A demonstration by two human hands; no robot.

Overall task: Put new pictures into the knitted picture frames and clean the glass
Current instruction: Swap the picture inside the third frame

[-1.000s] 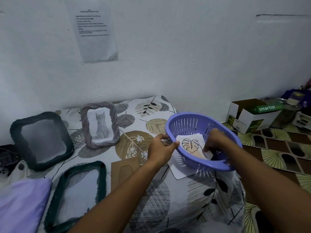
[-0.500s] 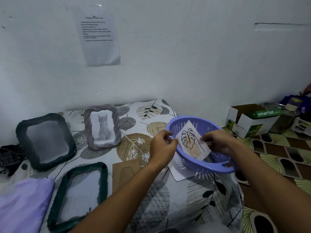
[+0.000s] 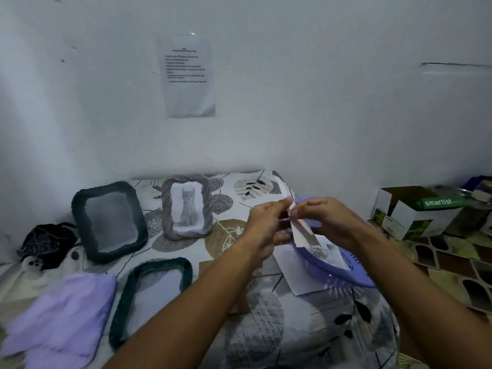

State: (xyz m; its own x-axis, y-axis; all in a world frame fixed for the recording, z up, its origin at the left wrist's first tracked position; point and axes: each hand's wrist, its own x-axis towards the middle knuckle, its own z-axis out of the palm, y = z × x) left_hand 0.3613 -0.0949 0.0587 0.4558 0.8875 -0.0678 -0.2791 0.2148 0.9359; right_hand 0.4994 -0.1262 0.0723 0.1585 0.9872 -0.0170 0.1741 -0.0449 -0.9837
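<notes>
Both my hands hold a paper picture [image 3: 302, 230] edge-on above the purple basket [image 3: 343, 275]. My left hand [image 3: 266, 225] pinches its upper edge and my right hand [image 3: 323, 219] pinches it from the right. More pictures [image 3: 326, 253] lie in the basket, and a sheet [image 3: 295, 278] lies under it. A grey knitted frame [image 3: 186, 206] with a cat picture stands by the wall. A dark green frame [image 3: 109, 219] leans to its left. Another green frame [image 3: 151, 296] lies flat near me, beside a brown cardboard backing [image 3: 210, 265].
A lilac cloth [image 3: 64, 318] lies at the front left and a dark bundle [image 3: 48, 242] at the far left. A white cardboard box [image 3: 410, 209] sits on the patterned floor at the right. A printed sheet [image 3: 187, 75] is taped to the wall.
My hands lifted the leaf picture out of the basket and turned it edge-on. The view tilted upward.
</notes>
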